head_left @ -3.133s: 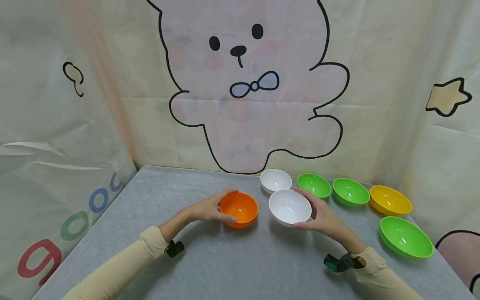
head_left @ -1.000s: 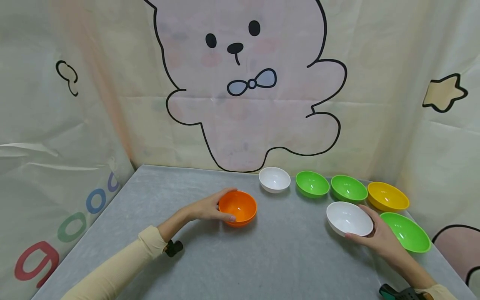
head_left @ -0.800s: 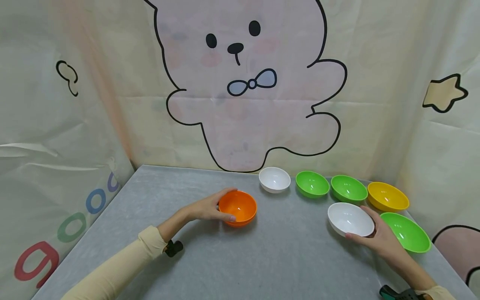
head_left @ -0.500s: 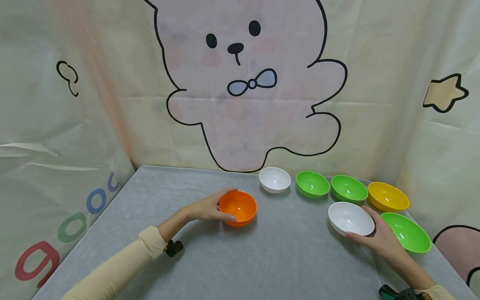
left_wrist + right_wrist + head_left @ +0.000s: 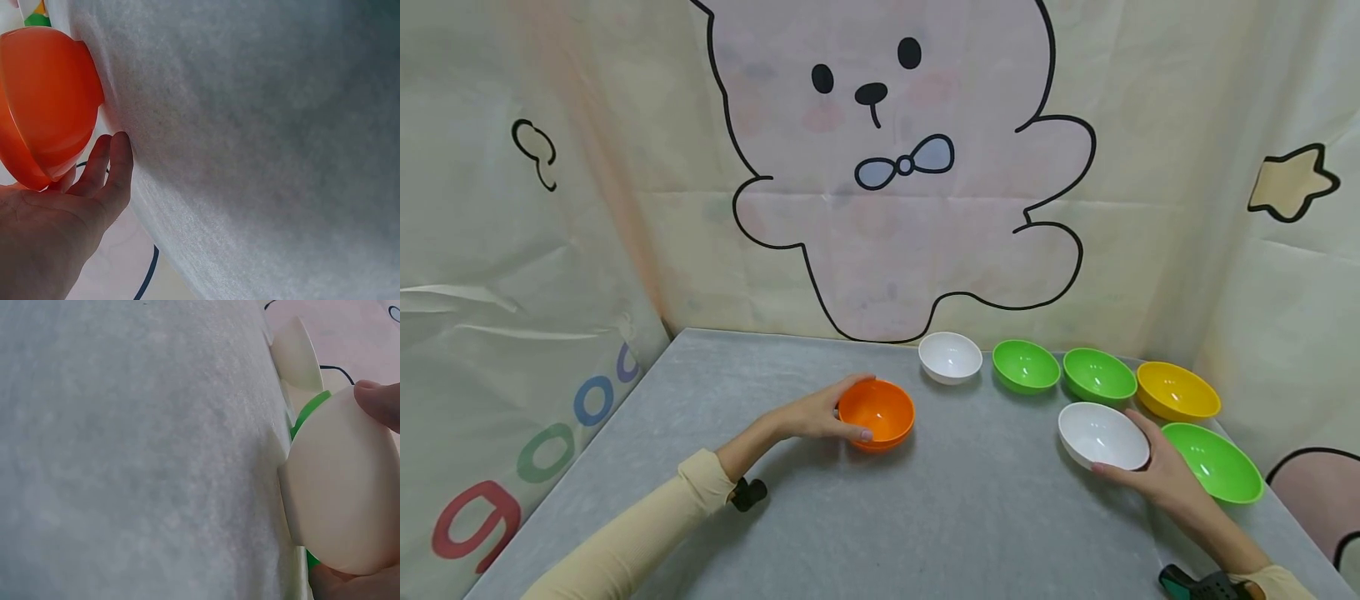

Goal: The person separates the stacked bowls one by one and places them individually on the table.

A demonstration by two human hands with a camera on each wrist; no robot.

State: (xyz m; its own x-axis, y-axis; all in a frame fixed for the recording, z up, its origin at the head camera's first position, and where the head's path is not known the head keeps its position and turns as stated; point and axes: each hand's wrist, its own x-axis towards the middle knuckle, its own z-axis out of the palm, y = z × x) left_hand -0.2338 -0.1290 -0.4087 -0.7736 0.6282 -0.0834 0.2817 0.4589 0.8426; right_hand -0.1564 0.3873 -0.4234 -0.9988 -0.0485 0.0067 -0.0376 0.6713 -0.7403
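Note:
My left hand [image 5: 826, 415] grips the orange bowl [image 5: 883, 410] at its left side, thumb on the near rim and fingers behind. A line below the rim in the left wrist view suggests two nested orange bowls [image 5: 50, 94]. My right hand [image 5: 1159, 468] holds a white bowl [image 5: 1101, 437] from its right side, with the thumb at the near rim. In the right wrist view this bowl's foot is on or very close to the cloth; I cannot tell which. Its mouth faces up in the head view.
Along the back edge of the grey table [image 5: 925, 533] stand another white bowl [image 5: 950, 358], two green bowls [image 5: 1026, 367] and a yellow bowl [image 5: 1177, 392]. A larger green bowl [image 5: 1217, 467] sits by the right edge, just beyond my right hand. Printed curtains surround the table.
Since the oldest frame, my right hand has carried the white bowl rightward from beside the orange bowl. Over the last second it is nearly still. My left hand keeps its place on the orange bowl.

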